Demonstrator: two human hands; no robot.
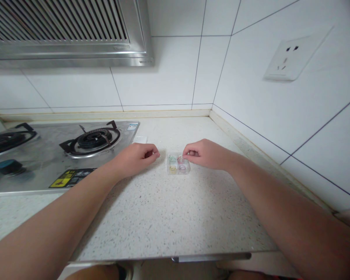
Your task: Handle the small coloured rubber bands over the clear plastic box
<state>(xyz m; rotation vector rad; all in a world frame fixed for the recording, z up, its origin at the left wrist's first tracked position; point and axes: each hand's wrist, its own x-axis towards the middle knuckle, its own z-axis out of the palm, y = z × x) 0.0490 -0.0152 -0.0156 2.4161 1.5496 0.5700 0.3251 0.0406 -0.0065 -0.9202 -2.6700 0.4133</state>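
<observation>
A small clear plastic box [178,173] with several compartments lies on the countertop between my hands. Thin coloured loops show inside: green ones [172,159], yellow ones [173,168], purple ones [182,168] and reddish ones [180,159]. Curled fingers and a pinched thumb make up my right hand [204,154], its tips over the box's far right compartment; whatever they pinch is too small to make out. To the left of the box, apart from it, my left hand [142,155] is closed with thumb and forefinger together. Anything between those fingertips is hidden.
A gas stove [46,155] with black burners is on the left, under a steel range hood [76,50]. The speckled countertop [163,214] meets tiled walls behind and at right. A socket [288,56] is on the right wall. The counter's front edge is nearest me.
</observation>
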